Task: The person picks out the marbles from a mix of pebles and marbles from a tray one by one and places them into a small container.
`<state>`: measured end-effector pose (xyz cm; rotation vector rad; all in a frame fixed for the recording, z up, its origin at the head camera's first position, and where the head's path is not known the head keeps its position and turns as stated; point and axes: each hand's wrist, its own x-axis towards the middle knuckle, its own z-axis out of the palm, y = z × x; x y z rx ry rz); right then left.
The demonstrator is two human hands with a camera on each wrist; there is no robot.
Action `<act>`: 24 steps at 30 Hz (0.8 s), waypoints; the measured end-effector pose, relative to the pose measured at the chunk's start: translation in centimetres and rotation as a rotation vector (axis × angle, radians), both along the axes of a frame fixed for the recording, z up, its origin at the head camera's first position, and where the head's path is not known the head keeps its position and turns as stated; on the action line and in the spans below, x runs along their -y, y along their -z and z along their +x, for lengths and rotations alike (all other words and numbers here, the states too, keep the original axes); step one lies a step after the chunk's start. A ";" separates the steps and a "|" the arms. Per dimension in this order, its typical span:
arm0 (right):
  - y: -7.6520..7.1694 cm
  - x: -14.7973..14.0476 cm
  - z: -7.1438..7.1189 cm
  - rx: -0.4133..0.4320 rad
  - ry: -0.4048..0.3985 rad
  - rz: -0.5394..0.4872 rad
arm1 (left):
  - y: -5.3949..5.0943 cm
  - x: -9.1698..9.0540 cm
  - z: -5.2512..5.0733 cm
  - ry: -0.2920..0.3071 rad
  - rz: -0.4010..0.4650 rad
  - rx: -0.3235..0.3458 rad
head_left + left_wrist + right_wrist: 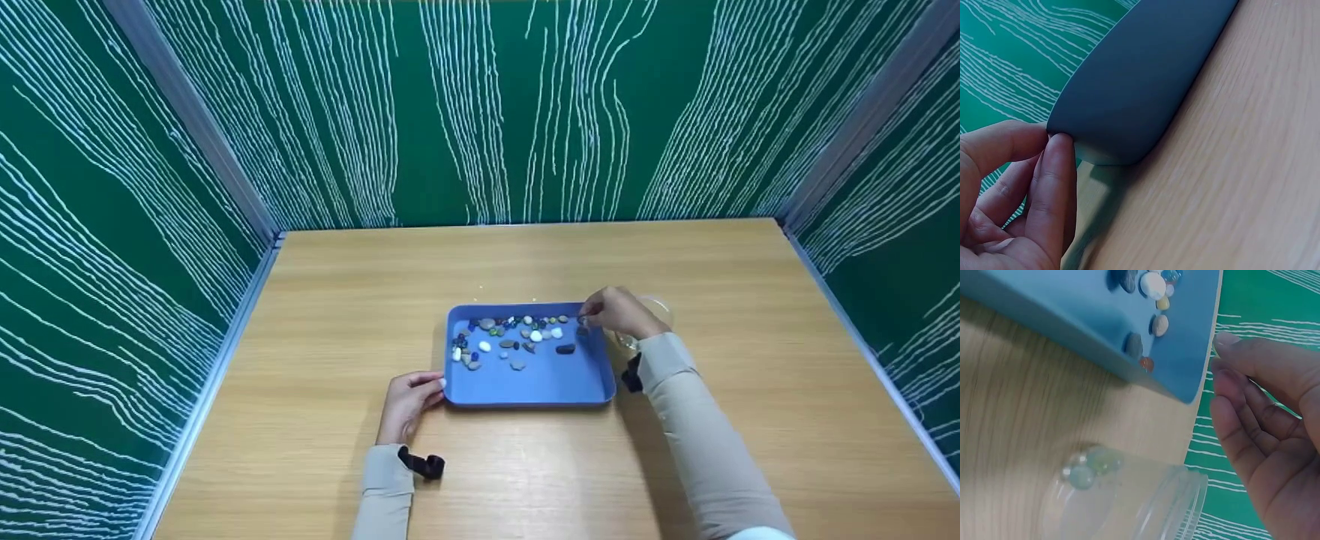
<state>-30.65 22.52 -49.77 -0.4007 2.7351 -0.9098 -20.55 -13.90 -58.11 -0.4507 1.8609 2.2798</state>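
Observation:
A blue tray (pixel 540 386) lies on the table, scattered with pebbles and glass marbles. At its near left corner my left hand (pixel 409 401) pinches the wall; in the left wrist view, thumb and fingers (pixel 1053 185) meet at the rim. My right hand (pixel 619 311) is over the tray's far right corner, above dark stones (pixel 583 330). Its thumb and fingertips come close together in the right wrist view, and whether something small is between them is unclear. Beside the tray a clear jar (pixel 1145 495) contains several greenish marbles (pixel 1082 477); the right arm partly hides it in the head view.
The wooden table (pixel 360 300) surrounds the tray. Green panels (pixel 517 112) with white wavy lines stand along the back and both sides. Two tiny pale specks lie behind the tray. A dark wrist camera (pixel 426 466) is strapped at the left cuff.

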 end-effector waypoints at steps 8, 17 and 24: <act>-0.8 -1.3 0.4 0.072 0.066 0.009 | -0.1 0.0 -0.1 -0.007 -0.012 0.026; -1.1 -3.3 0.5 0.099 0.090 -0.002 | -0.2 0.0 -0.1 0.003 -0.001 0.027; -1.0 -4.5 0.5 0.060 0.085 -0.030 | -0.3 0.0 0.0 0.009 -0.004 0.027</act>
